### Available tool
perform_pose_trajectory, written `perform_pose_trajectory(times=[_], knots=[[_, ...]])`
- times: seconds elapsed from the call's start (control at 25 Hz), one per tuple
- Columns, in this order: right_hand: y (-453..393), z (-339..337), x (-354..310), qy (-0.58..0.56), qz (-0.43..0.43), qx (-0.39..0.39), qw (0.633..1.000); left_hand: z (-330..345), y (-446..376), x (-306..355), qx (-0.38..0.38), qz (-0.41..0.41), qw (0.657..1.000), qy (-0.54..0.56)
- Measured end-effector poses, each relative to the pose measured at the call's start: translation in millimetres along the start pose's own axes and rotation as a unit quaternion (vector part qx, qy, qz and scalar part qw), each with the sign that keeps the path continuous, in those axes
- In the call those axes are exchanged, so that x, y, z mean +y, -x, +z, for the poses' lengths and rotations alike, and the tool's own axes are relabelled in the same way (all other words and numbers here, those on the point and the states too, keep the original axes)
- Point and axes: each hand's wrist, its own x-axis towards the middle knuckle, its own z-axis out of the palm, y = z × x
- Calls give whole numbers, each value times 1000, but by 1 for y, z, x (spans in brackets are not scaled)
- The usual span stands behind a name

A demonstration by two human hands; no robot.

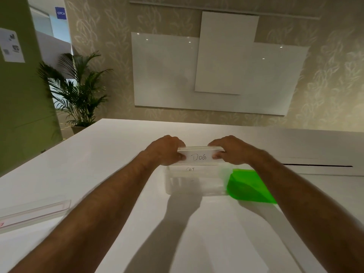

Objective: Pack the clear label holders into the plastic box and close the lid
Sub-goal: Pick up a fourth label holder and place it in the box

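While pinched at both ends, DOG label holder [200,156] held upright just above open clear plastic box [195,182] on desk [110,154]. Left hand [165,151] grip closed on left end, right hand [232,151] grip closed on right end, thumbs on near face. CAT label holder [190,169] already in box, directly below grip. Green lid [249,186] off, right of and below right grip, touching box. Another clear holder [34,214] well left of grip, unpacked. Risks: uneven release, so tilting and jamming on the rim; landing on CAT holder and riding high, blocking lid; slick acrylic slipping from fingertip pinch.
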Motion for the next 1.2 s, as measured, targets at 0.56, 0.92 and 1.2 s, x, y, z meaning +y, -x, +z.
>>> perform_pose_trajectory(times=[0.56,0.92,1.2], knots=[[-39,34,15,59,20,-148,987,24,-43,1,-129,-32,990,-52],[-49,49,15,57,16,-161,985,43,-55,-4,-210,-28,975,-67],[-54,57,18,46,25,-191,980,51,-55,-1,-208,-28,974,-91]])
